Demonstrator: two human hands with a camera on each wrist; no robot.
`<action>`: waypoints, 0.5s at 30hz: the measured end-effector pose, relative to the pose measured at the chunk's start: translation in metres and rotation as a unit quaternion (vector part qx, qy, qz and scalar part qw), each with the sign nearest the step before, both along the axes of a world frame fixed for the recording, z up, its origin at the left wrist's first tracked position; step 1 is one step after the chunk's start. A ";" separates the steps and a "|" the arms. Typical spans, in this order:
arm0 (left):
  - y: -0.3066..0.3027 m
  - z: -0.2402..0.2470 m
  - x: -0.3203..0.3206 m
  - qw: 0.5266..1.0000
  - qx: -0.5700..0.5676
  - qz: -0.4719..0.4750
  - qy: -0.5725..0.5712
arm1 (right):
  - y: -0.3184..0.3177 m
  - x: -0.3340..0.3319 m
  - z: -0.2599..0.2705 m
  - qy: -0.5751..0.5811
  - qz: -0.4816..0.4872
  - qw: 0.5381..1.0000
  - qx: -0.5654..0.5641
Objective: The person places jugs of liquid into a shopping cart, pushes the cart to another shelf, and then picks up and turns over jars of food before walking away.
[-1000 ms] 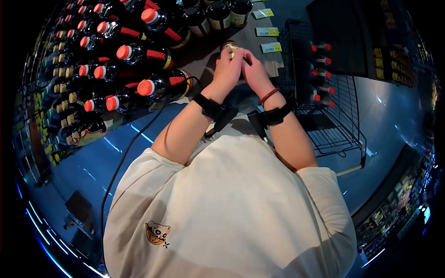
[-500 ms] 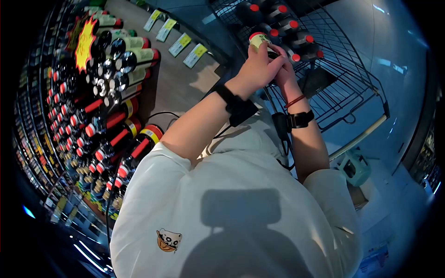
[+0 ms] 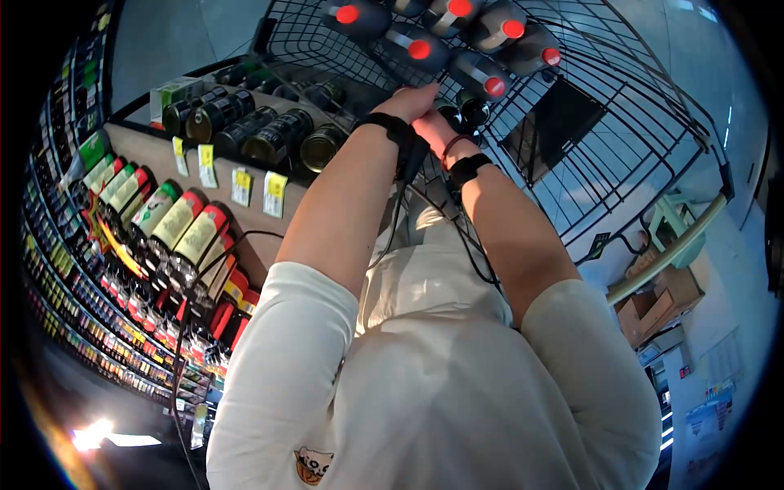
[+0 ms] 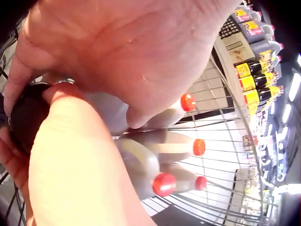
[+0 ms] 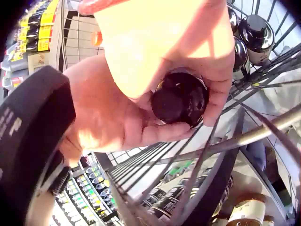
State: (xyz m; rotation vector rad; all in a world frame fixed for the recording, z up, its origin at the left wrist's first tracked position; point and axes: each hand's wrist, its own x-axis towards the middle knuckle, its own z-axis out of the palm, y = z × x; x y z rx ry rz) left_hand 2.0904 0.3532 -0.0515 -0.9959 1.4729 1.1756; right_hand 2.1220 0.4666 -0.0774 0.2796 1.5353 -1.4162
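Note:
Both hands hold a dark jar (image 5: 180,99) over the cart, its round dark base facing the right wrist camera. My left hand (image 3: 408,102) and right hand (image 3: 435,129) meet close together in the head view, where they cover the jar. Fingers of both hands curl round its sides in the right wrist view. The left wrist view shows part of the same jar (image 4: 29,115) between the hands. Large dark bottles with red caps (image 3: 419,50) stand in the cart just beyond the hands. Dark jars (image 5: 256,40) are in the cart too.
The wire shopping cart (image 3: 637,90) has a pale handle (image 3: 674,249) at the right. Beside it on the left is a shelf edge (image 3: 220,175) with price tags and dark jars (image 3: 278,135) lying behind it. A black cable (image 3: 184,343) hangs along the left side.
The person has turned from the shelf display towards the cart. Both hands have carried the jar over the cart, beside the red-capped bottles, keeping hold of it.

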 end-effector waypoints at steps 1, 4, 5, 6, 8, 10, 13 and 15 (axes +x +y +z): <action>0.001 -0.012 0.000 1.000 0.003 -0.003 -0.005 | -0.002 0.002 -0.012 -0.003 -0.015 1.000 -0.008; 0.005 -0.046 0.010 0.999 0.000 0.031 0.009 | -0.006 -0.004 -0.038 -0.093 -0.024 0.995 -0.009; 0.003 -0.043 0.005 0.999 0.021 0.028 0.006 | -0.007 0.005 -0.064 -0.101 -0.084 0.990 -0.057; 0.003 -0.042 0.003 0.999 0.044 0.027 0.004 | -0.008 0.005 -0.076 -0.097 -0.092 0.989 -0.058; 0.011 -0.043 0.004 0.993 0.041 0.103 -0.042 | -0.004 0.006 -0.089 -0.063 -0.046 0.997 -0.012; 0.015 -0.049 0.006 0.992 0.058 0.078 -0.079 | -0.004 0.010 -0.091 -0.030 0.001 0.999 0.029; 0.019 -0.067 0.011 0.988 0.072 0.098 -0.094 | -0.001 0.010 -0.089 -0.001 0.061 0.996 0.068; 0.017 -0.076 0.019 0.993 0.057 0.069 -0.081 | 0.003 0.011 -0.087 0.007 0.096 0.992 0.084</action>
